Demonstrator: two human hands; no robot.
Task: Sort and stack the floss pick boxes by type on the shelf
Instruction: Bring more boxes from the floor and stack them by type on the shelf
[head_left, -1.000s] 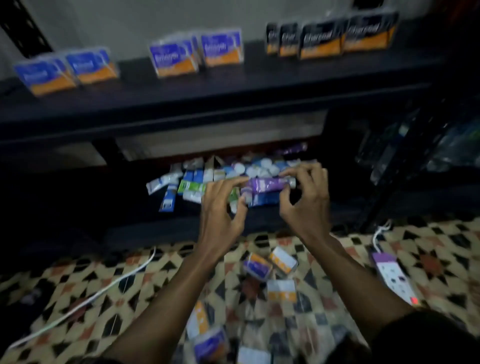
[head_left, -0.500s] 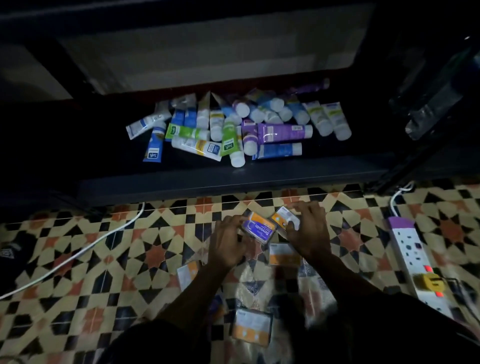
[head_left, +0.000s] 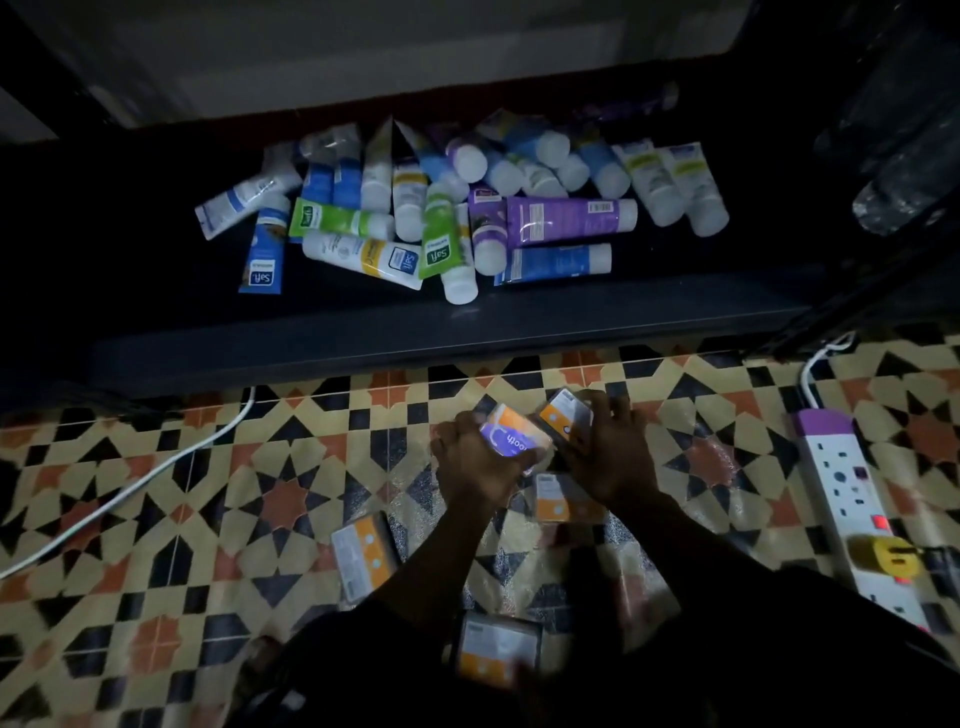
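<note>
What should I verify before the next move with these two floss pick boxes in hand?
1. Left hand grips the purple-fronted box: ok.
2. Right hand grips the orange-backed box: ok.
3. Both boxes the same type: cannot tell; they show different faces.
4. Floor free of boxes: not ok; at least three loose boxes lie there.
5. Stacking room on the shelf: cannot tell; only the lower shelf shows, with tubes heaped on it.
6. Power strip apart from both hands: ok.
</note>
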